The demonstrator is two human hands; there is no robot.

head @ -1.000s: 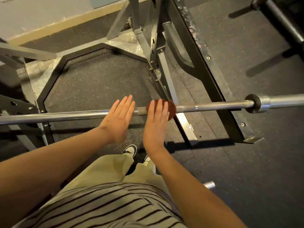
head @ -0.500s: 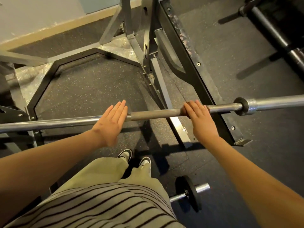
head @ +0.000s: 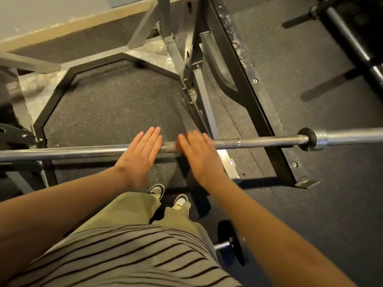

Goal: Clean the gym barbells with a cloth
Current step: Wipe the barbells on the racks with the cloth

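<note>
View from the head, looking down: a steel barbell (head: 259,141) stretched across the frame in front of the person, its long axis running left to right and rising slightly toward the right, where its black collar (head: 306,139) and thicker sleeve pointed off the right edge. It passed above the speckled rubber floor (head: 116,112) and across the black rack frame (head: 244,79). The left hand (head: 141,156) lay flat on the bar near its middle, fingers straight and together, grasping nothing. The right hand (head: 200,156), blurred by motion, lay just beside it, fingers stretched forward over the bar rather than wrapped round it. Half a second earlier the right hand had been farther right, close to the rack frame; the left had not shifted. A small dumbbell (head: 230,241) lay on the floor by the person's right leg.
</note>
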